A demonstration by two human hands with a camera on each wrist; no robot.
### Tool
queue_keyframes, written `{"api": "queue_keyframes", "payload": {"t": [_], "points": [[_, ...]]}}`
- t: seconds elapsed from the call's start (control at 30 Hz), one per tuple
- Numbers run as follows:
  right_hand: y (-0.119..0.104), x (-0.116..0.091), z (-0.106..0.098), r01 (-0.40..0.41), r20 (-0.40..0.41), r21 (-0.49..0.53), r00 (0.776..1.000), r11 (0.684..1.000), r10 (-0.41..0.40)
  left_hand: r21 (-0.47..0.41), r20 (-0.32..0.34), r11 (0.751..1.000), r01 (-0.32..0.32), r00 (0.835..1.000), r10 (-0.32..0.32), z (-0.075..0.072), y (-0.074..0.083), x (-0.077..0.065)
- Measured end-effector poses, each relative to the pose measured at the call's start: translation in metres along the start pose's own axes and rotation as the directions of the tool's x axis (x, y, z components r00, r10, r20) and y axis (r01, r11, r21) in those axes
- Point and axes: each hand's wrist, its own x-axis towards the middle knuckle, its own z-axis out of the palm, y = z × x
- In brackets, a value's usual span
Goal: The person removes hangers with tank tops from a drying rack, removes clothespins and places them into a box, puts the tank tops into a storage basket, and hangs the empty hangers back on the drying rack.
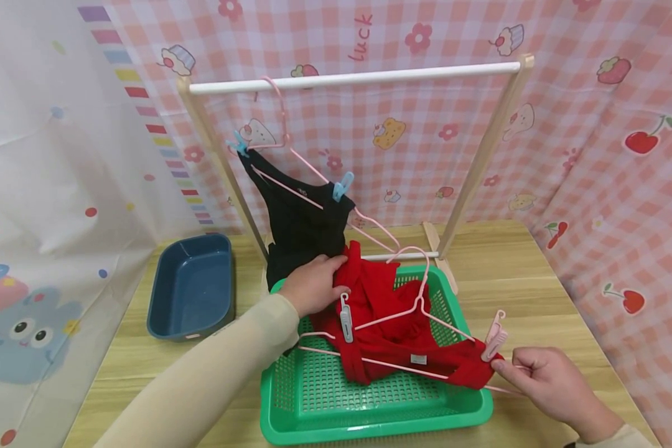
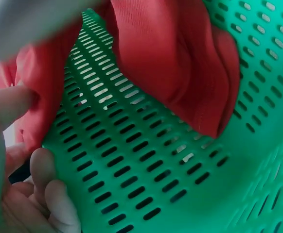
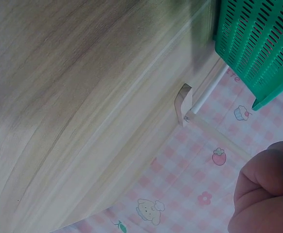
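Note:
A red top [image 1: 369,280] with a white neck label lies draped over a pink hanger [image 1: 394,368] above the green basket [image 1: 381,432]. My left hand [image 1: 316,283] pinches the top's cloth on its left side; in the left wrist view, the fingers [image 2: 10,104] press into red fabric [image 2: 39,92]. At the other end, my right hand [image 1: 554,379] pinches the top's right shoulder beside the hanger's end. A pink clothespin [image 1: 495,339] clips that shoulder, and a grey clothespin [image 1: 346,320] sits at the left one. In the right wrist view, the right hand's grip is out of frame.
Behind the basket stands a rack with a white rail [image 1: 358,78]. From it hangs a black top [image 1: 302,218] on a pink hanger [image 1: 282,118], held by blue clothespins [image 1: 343,186]. A dark blue basin [image 1: 193,286] stands to the left on the wooden table [image 1: 515,280].

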Motion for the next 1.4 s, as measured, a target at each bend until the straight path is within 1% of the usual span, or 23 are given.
{"api": "queue_keyframes", "payload": {"t": [0.17,0.27,0.5,0.63,0.73,0.87,1.03,1.13,1.2,1.27,1.4], "points": [[0.0,0.0,-0.001,-0.005,0.0,-0.004,1.0,1.0,0.005,0.028,0.003,1.0,-0.015,1.0,0.015,0.001,-0.001,0.003],[-0.001,0.0,-0.002,-0.006,0.005,-0.007,1.0,1.0,0.006,0.029,-0.002,0.999,-0.016,1.0,0.016,0.002,-0.001,0.004],[-0.003,0.002,-0.003,0.008,0.01,-0.029,1.0,1.0,-0.008,0.019,-0.041,1.0,-0.016,0.999,0.016,0.002,-0.003,0.002],[-0.002,0.002,-0.002,0.014,0.007,-0.02,1.0,1.0,-0.014,0.013,-0.078,0.999,-0.042,0.996,0.043,0.001,-0.003,0.0],[-0.003,0.002,-0.002,0.016,0.008,-0.02,1.0,1.0,-0.015,0.012,-0.105,0.997,-0.075,0.992,0.076,0.0,-0.002,-0.001],[-0.004,0.002,-0.003,0.01,0.013,-0.023,1.0,1.0,-0.009,-0.003,-0.114,0.995,-0.102,0.988,0.101,-0.001,-0.002,-0.002],[-0.002,0.002,-0.002,0.009,0.011,-0.007,1.0,1.0,-0.009,-0.081,-0.09,0.989,-0.125,0.989,0.118,-0.003,-0.004,-0.003],[-0.002,0.001,-0.002,0.007,0.01,-0.002,1.0,1.0,-0.007,-0.143,-0.089,0.977,-0.157,0.985,0.145,-0.005,-0.006,-0.004],[-0.003,0.001,-0.002,0.003,0.012,-0.002,1.0,1.0,-0.003,-0.193,-0.089,0.964,-0.181,0.982,0.166,-0.006,-0.008,-0.006],[-0.004,0.001,-0.002,-0.001,0.015,-0.008,1.0,1.0,0.001,-0.256,-0.085,0.945,-0.204,0.978,0.188,-0.008,-0.009,-0.008],[-0.006,0.002,-0.003,-0.003,0.017,-0.011,1.0,1.0,0.003,-0.369,-0.032,0.905,-0.214,0.976,0.218,-0.011,-0.012,-0.013]]}}
